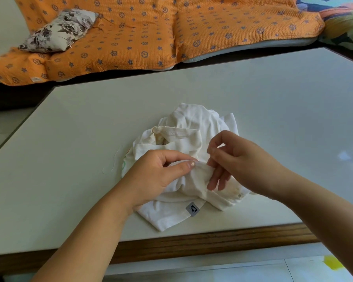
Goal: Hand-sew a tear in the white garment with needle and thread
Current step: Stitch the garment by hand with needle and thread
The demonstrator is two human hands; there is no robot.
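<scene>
A crumpled white garment (189, 127) with a small grey label (192, 209) lies in a heap near the table's front edge. My left hand (157, 174) pinches a raised fold of the cloth between thumb and fingers. My right hand (234, 159) hovers just right of that fold, thumb and forefinger pinched together close to the fabric, the other fingers hanging down over the cloth. The needle itself is too small to make out. A loose white thread (114, 161) curls on the table to the left of the garment.
The pale table (273, 110) has a wooden front edge (192, 245). Behind it runs a sofa under an orange patterned cover (151, 33), with a floral cushion (59, 30) at the left. Tiled floor shows below the table.
</scene>
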